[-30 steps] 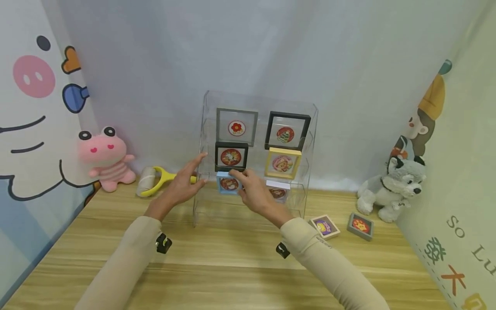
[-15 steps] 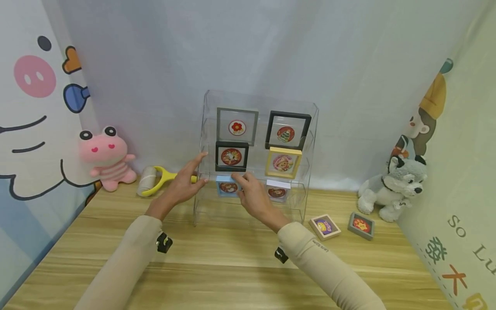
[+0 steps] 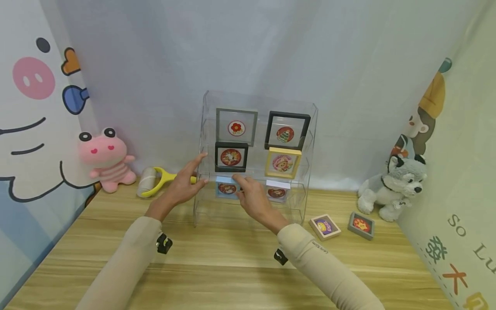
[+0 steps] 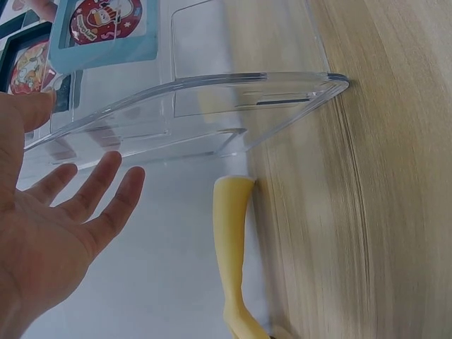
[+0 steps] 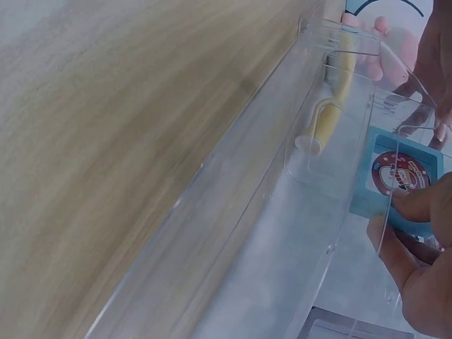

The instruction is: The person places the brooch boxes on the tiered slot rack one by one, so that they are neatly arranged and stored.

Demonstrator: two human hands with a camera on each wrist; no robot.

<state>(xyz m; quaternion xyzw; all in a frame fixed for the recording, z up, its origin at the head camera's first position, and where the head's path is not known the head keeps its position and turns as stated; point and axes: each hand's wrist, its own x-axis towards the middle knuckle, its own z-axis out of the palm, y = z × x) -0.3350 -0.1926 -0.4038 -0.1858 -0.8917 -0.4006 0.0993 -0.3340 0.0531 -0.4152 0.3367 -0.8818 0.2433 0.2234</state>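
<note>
A clear acrylic tiered rack (image 3: 248, 214) stands on the wooden table against the curtain. On its lower tier sits a light-blue display frame (image 3: 225, 188) with a round red picture. My right hand (image 3: 254, 196) pinches this frame at its right side; the thumb lies over its front in the right wrist view. Beside the rack's left side is my left hand (image 3: 181, 186), fingers extended and spread. The left wrist view shows the left thumb close to the rack's edge; contact is hard to tell.
Above are a grey frame (image 3: 237, 127), two black frames (image 3: 287, 130) and a yellow frame (image 3: 283, 163); a white frame (image 3: 277, 191) is lower right. Two frames (image 3: 325, 227) lie on the table. A yellow-handled lint roller (image 3: 164, 177), pink plush (image 3: 108, 157) and husky plush (image 3: 395, 187) flank the rack.
My right hand has lowered the light-blue frame slightly into the lower tier and it now sits behind the clear front. The left hand has hardly moved.
</note>
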